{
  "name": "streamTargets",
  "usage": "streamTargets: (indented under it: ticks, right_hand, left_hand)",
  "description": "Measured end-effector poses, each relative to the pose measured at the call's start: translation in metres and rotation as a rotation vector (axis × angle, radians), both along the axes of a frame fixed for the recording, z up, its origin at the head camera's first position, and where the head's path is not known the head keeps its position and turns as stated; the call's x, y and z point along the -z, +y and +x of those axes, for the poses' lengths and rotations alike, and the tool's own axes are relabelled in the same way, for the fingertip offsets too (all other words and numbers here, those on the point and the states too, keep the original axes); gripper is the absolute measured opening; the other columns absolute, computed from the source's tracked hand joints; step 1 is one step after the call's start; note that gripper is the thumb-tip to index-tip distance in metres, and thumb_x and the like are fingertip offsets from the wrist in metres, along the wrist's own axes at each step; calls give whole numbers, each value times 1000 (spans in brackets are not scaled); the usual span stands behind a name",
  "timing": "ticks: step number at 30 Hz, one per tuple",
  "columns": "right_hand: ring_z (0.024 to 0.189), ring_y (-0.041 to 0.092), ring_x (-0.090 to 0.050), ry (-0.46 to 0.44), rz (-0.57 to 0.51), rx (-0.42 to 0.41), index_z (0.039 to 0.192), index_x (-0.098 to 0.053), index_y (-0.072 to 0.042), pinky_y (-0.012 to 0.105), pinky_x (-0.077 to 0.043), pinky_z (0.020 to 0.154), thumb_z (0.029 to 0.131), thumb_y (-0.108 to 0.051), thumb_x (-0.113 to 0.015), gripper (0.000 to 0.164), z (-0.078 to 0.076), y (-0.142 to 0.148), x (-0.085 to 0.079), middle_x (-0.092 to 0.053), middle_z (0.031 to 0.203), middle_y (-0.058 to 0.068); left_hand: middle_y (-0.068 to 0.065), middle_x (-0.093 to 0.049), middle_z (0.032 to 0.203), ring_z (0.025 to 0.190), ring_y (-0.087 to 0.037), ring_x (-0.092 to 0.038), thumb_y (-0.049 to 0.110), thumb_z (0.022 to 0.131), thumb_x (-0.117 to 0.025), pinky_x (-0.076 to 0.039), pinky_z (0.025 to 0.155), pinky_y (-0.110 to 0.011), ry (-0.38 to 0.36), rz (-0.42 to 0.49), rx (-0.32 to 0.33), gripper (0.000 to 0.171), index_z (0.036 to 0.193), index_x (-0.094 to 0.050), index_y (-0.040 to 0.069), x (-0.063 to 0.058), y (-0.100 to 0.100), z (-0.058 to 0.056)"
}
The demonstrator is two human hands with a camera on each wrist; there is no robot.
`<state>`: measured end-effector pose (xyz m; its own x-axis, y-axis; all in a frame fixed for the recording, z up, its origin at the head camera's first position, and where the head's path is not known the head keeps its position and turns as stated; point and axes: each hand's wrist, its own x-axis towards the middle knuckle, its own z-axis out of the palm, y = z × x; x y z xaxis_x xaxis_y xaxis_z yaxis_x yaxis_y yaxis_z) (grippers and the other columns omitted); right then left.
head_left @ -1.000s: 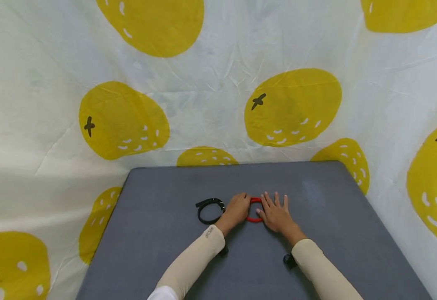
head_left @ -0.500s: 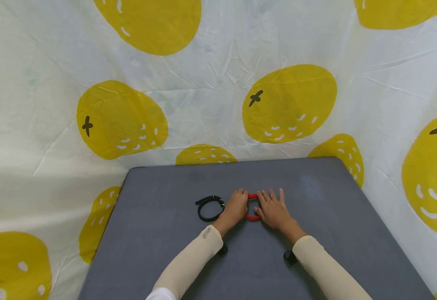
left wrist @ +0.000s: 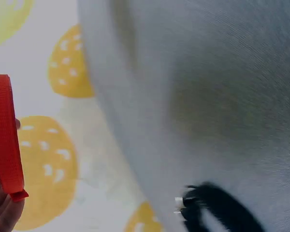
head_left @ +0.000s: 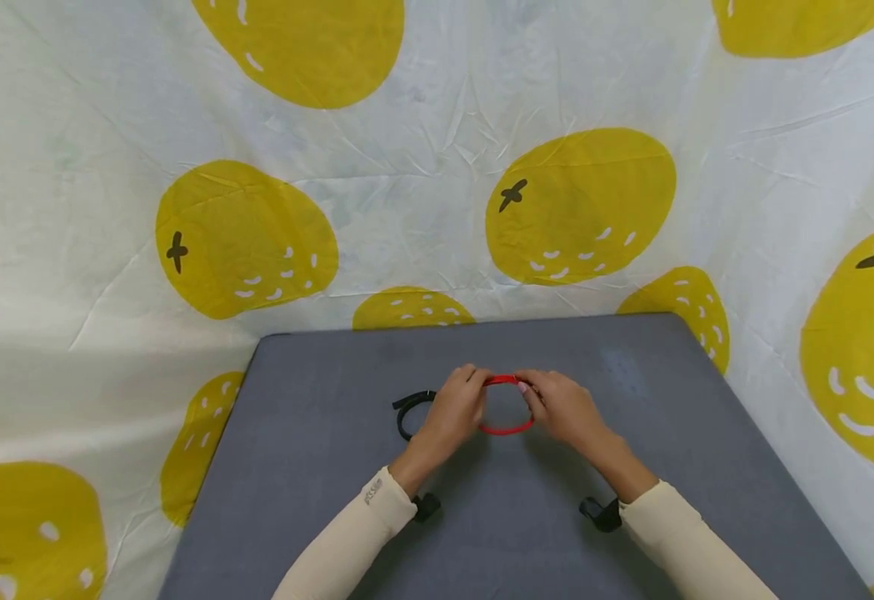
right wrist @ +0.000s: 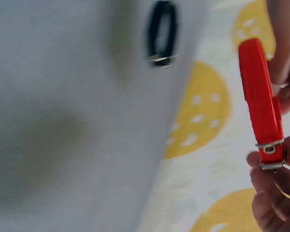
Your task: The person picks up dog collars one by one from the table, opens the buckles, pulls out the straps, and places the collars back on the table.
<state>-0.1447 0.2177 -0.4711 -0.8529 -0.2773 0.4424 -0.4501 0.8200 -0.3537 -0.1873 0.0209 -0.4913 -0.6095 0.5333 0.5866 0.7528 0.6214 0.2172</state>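
Note:
A red buckled collar point(head_left: 506, 432), closed into a loop, is held up off the table between both hands. My left hand point(head_left: 453, 407) grips its left side, fingers at the far edge. On the other side my right hand point(head_left: 567, 410) pinches it at the upper right. In the right wrist view, the right hand's fingertips point(right wrist: 262, 181) are at the metal buckle and ring point(right wrist: 270, 155) of the red strap. The left wrist view shows the strap's flat woven side point(left wrist: 6, 140) with fingers at its lower end. A black buckled collar point(head_left: 402, 423) lies looped on the table, partly hidden behind my left hand.
The grey table point(head_left: 317, 375) spreads under both arms, its far edge against a white cloth point(head_left: 422, 225) printed with yellow fruit. Dark wrist cameras point(head_left: 603, 513) hang below both wrists.
The red collar has risen off the table. My right hand has gone from lying flat with spread fingers at its side to pinching it. The wrists have moved apart; the black collar has stayed put.

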Motion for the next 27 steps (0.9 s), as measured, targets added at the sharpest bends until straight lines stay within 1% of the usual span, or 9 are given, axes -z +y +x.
streamTargets:
  ticks: [3,5,8,12,15,18,21,25,27]
  right_hand:
    - [56,6,-51,-112,-144,-34,107,-68,-8,23,-43,47,93,-21,-62,20,11,-3,-23,-59,68,-7]
    - [55,6,-53,-197,-239,-75,104,-69,-11,23,-44,47,92,-22,-63,18,18,-3,-37,-61,69,-9]
    - [52,8,-51,-359,-364,-139,101,-69,-15,25,-44,46,91,-25,-65,15,28,-1,-53,-65,74,-8]
    - [49,15,-50,-540,-451,-189,100,-68,-17,28,-44,46,89,-29,-66,16,41,0,-67,-67,80,-2]
    - [52,21,-52,-606,-457,-213,99,-67,-16,28,-44,47,89,-30,-66,17,49,-1,-72,-65,80,2]
    - [53,21,-53,-626,-456,-231,99,-67,-16,28,-45,49,89,-30,-66,16,55,-4,-74,-65,80,3]
    - [53,15,-53,-600,-438,-247,98,-67,-19,27,-46,49,89,-31,-66,15,59,-8,-75,-65,75,0]
    - [53,8,-54,-482,-375,-286,98,-67,-21,25,-46,48,88,-29,-68,13,63,-16,-73,-64,72,-6]
    - [55,5,-54,-411,-338,-309,98,-68,-20,23,-47,49,86,-24,-70,13,63,-20,-71,-64,76,-8]
  left_hand:
    - [-2,-59,95,83,-15,-55,8,93,-58,-46,66,-19,16,57,32,16,107,-65,9,-17,-11,13]
    - [-2,-59,96,83,-14,-54,8,93,-58,-46,67,-19,21,83,57,17,108,-65,9,-28,-18,22]
    - [-2,-60,100,83,-14,-54,7,92,-60,-45,68,-19,29,108,91,19,110,-65,8,-41,-28,37]
    - [-2,-61,103,84,-15,-53,7,91,-62,-45,71,-19,57,116,116,19,110,-66,8,-54,-39,55]
    - [-1,-60,104,87,-14,-53,7,89,-65,-45,76,-19,74,96,123,21,110,-65,8,-58,-46,65]
    - [-1,-60,104,87,-13,-53,9,86,-69,-45,76,-18,81,72,135,23,109,-66,9,-60,-53,73]
    - [0,-61,105,87,-12,-52,14,88,-68,-44,75,-16,43,76,153,24,111,-65,10,-61,-60,80]
    - [2,-60,107,85,-10,-50,22,90,-66,-42,72,-14,-37,141,180,28,115,-64,10,-61,-67,86]
    - [3,-60,108,85,-9,-50,25,90,-66,-41,72,-14,-59,172,184,30,117,-63,11,-61,-69,86]
